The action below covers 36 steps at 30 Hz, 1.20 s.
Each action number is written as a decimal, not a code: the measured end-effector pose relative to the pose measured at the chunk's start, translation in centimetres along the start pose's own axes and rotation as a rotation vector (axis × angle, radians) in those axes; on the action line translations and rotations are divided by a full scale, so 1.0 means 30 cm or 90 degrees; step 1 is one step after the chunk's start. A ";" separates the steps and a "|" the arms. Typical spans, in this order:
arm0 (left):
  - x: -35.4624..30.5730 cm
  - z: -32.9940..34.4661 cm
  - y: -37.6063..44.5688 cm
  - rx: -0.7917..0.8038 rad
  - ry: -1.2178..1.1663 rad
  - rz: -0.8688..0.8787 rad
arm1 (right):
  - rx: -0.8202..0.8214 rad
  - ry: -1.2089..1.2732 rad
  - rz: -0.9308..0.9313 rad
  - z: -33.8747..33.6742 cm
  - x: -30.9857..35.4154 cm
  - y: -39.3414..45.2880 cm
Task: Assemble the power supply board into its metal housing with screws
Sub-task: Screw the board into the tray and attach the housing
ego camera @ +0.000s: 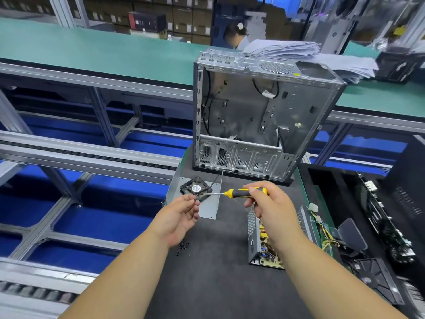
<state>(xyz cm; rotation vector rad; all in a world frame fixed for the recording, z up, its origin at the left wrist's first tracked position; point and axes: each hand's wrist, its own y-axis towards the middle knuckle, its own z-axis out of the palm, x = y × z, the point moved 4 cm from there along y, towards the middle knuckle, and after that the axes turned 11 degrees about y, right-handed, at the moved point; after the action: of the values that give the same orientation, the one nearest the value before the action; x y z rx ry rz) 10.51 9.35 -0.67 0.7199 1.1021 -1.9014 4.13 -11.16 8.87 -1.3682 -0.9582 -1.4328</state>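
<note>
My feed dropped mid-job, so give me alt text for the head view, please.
The right hand holds a yellow screwdriver by its grip, tip pointing at a small screw pinched by the left hand. Below the right wrist sits the metal housing with the board inside; loose screws lie on the black mat.

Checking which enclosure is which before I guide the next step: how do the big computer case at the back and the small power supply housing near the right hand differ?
The computer case stands upright at the far end of the mat, much larger; the power supply housing sits near, low beside the right hand. The computer case looks nearly bare inside, with only a few cables; the power supply housing holds a circuit board with components and yellow wires. Both are grey metal, open-sided and perforated.
</note>
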 end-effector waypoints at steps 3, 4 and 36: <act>-0.011 0.010 -0.003 0.023 -0.028 0.006 | 0.006 -0.006 -0.012 0.000 0.011 0.003; -0.014 0.013 -0.004 0.028 -0.033 0.008 | 0.008 -0.008 -0.015 0.001 0.012 0.004; -0.025 0.098 0.054 0.086 -0.019 0.007 | 0.015 -0.060 -0.039 -0.054 0.007 0.024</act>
<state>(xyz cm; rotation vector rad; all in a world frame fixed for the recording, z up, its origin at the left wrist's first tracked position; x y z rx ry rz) 12.06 6.54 0.57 0.7669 0.9563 -1.9857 4.35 -12.92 8.90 -1.4102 -1.0824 -1.4079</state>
